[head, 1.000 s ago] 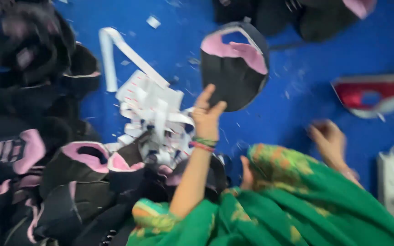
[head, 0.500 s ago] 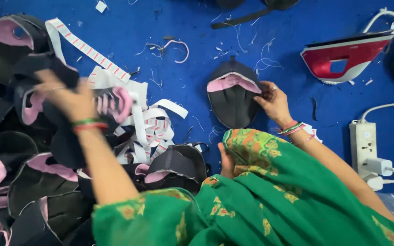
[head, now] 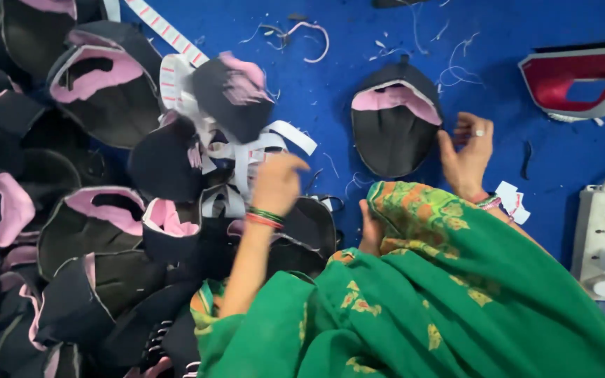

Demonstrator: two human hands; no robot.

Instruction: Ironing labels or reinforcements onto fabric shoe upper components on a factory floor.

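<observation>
- Counter point(head: 358, 84): blue cloth surface under both hands, strewn with loose thread ends beyond them.
- Heap of black-and-pink shoe uppers point(head: 99, 210): fills everything to the left of the left hand, pieces overlapping, pink linings showing.
- Green patterned garment point(head: 421, 308): covers the near side, below both hands.
- Red-and-white iron point(head: 582, 80): beyond and to the right of the right hand, well apart from it.
- Single shoe upper point(head: 395, 119): lies flat and alone just left of the right hand, pink lining at its far edge.
- White power strip point(head: 600, 231): right of the right hand, plugs seated.
- Tangle of white paper strips point(head: 236, 150): just beyond the left hand.
- Left hand point(head: 276, 183): motion-blurred, fingers curled over the strips and the heap; cannot tell whether it grips anything.
- Right hand point(head: 467, 154): fingers spread loosely, fingertips at the right edge of the single upper, nothing clasped.
- Judgement: sorting step; one piece laid out, another being sought. A next move would call for a clean pinch on one upper amid the strips.
</observation>
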